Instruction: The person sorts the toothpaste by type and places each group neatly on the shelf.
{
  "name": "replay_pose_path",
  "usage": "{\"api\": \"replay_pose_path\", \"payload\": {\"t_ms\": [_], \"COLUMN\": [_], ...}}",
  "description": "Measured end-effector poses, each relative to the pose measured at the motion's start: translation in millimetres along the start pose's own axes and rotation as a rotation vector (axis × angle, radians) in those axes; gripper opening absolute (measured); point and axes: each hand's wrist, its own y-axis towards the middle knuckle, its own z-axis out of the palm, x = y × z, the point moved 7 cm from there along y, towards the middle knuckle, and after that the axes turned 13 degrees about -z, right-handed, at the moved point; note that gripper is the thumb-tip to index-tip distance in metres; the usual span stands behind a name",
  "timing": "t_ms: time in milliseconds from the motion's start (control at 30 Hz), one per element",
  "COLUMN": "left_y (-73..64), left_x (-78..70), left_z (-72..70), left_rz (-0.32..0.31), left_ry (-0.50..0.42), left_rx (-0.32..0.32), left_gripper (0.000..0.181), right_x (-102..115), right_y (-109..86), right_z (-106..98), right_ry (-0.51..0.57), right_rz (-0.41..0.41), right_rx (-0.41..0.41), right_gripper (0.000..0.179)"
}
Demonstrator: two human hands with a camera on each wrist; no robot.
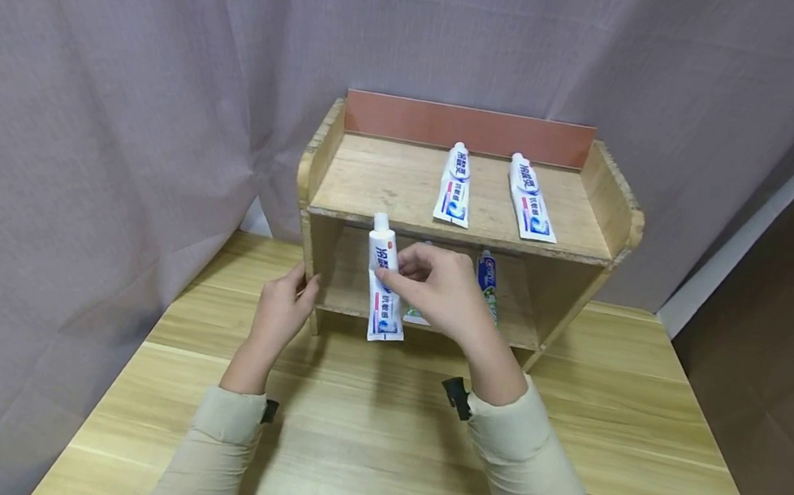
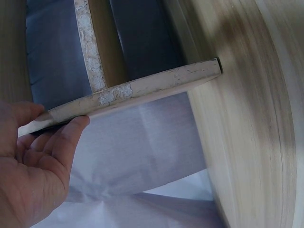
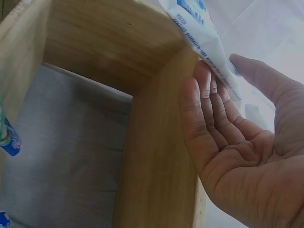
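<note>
My right hand (image 1: 447,290) pinches a white toothpaste tube (image 1: 386,317) between thumb and fingers, cap end up, in front of the shelf's left part. In the right wrist view the tube (image 3: 202,45) lies between the thumb and fingertips. My left hand (image 1: 280,308) holds the front edge of the left side panel (image 2: 159,84) of a small wooden shelf (image 1: 375,180), thumb on one face and fingers on the other. Two similar white tubes, a middle tube (image 1: 456,185) and a right tube (image 1: 530,201), lie on the top board, caps toward the back.
On the lower board lies a blue and green toothpaste tube (image 1: 487,278); another green-ended tube (image 1: 415,316) is mostly hidden behind my right hand. The shelf stands on a wooden table (image 1: 358,455). Grey cloth (image 1: 124,127) hangs behind it, and a brown panel (image 1: 785,324) rises at right.
</note>
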Motion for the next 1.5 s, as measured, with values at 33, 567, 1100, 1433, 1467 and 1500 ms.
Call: {"api": "replay_pose_path", "payload": {"t_ms": [33, 567, 1100, 1433, 1467, 1500], "left_y": [0.0, 1.4, 1.6, 0.3, 0.4, 0.4], "left_x": [-0.2, 1.2, 0.6, -0.2, -0.3, -0.2], "left_z": [-0.1, 0.2, -0.5, -0.5, -0.3, -0.4], "left_rz": [0.001, 0.001, -0.016, -0.003, -0.001, 0.002], "left_ry": [-0.002, 0.0, 0.013, -0.002, -0.004, -0.004], "left_rx": [0.001, -0.019, -0.014, 0.003, 0.004, 0.001], "left_gripper": [0.032, 0.029, 0.029, 0.03, 0.03, 0.03], "right_x": [1, 14, 24, 29, 28, 28], "right_y": [1.3, 29.7, 53.4, 83.7, 86.6, 89.7], "right_z": [-1, -18, -27, -41, -41, -42], "right_ry": [-0.004, -0.036, -0.098, -0.12, -0.107, -0.085], "right_rz": [0.001, 0.005, -0.045, -0.03, -0.021, -0.007], "right_rx": [0.002, -0.001, -0.026, -0.013, -0.008, -0.002], "right_gripper": [0.023, 0.03, 0.03, 0.031, 0.031, 0.031]}}
